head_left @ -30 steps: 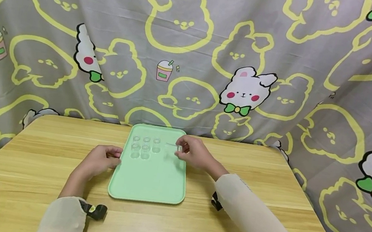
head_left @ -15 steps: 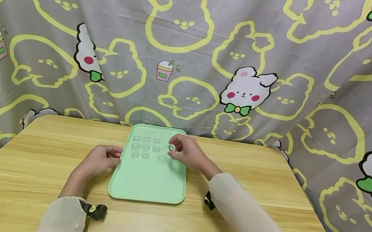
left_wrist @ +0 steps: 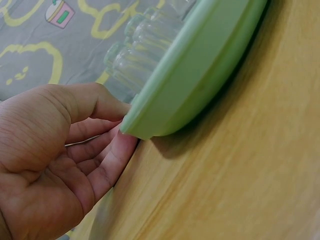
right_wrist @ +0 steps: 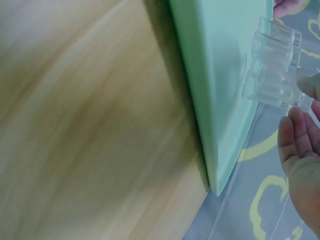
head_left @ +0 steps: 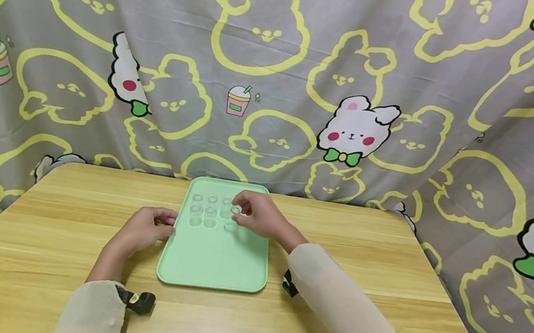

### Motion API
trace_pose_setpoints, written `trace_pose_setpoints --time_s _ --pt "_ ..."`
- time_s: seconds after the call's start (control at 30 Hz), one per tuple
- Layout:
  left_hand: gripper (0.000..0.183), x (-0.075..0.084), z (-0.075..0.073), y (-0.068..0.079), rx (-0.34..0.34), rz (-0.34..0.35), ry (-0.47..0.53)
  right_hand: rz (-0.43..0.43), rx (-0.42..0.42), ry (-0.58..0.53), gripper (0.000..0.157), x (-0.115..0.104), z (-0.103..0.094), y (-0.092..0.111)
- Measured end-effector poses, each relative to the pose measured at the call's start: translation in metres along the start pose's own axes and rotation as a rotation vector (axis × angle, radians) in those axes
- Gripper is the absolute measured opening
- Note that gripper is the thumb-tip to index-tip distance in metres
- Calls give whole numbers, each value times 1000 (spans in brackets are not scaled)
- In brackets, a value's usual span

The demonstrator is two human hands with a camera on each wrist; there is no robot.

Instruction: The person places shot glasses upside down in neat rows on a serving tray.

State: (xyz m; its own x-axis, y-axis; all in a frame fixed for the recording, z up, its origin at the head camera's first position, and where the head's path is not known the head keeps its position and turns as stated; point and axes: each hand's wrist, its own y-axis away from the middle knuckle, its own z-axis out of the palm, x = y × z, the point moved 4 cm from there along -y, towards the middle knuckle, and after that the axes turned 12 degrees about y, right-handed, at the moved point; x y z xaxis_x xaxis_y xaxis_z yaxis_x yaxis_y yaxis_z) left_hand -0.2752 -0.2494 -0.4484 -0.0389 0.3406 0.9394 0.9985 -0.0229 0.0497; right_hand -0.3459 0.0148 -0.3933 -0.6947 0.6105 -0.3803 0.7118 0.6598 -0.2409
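Note:
A pale green tray (head_left: 213,262) lies on the table with small clear bottles (head_left: 195,214) standing in rows on its far half. My left hand (head_left: 147,223) pinches the tray's left rim, thumb above and fingertips beneath, as the left wrist view shows. Over the tray's far right part, my right hand (head_left: 262,216) holds one clear bottle (right_wrist: 270,89) by its narrow neck, between thumb and fingers. That bottle is upright, right beside the others in the row. Some of the bottles farther right are partly hidden by the right hand.
The wooden table (head_left: 351,329) reaches out on both sides of the tray. Behind it hangs a grey curtain (head_left: 277,30) with yellow outlined animals. A black wrist camera (head_left: 140,302) sits at my left cuff.
My right hand has moved left with the bottle, from the tray's right side up to the standing rows. The bottle, tilted earlier, is now upright. The left hand keeps its place.

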Motion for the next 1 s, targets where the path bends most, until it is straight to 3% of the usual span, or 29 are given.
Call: trace_pose_setpoints --time_s 0.7,1.0 --pt "41 1 0 0 -1 -2 -7 53 -56 2 24 -5 13 -12" --pt "41 1 -1 0 0 -3 3 73 -38 -27 24 -2 11 -10"
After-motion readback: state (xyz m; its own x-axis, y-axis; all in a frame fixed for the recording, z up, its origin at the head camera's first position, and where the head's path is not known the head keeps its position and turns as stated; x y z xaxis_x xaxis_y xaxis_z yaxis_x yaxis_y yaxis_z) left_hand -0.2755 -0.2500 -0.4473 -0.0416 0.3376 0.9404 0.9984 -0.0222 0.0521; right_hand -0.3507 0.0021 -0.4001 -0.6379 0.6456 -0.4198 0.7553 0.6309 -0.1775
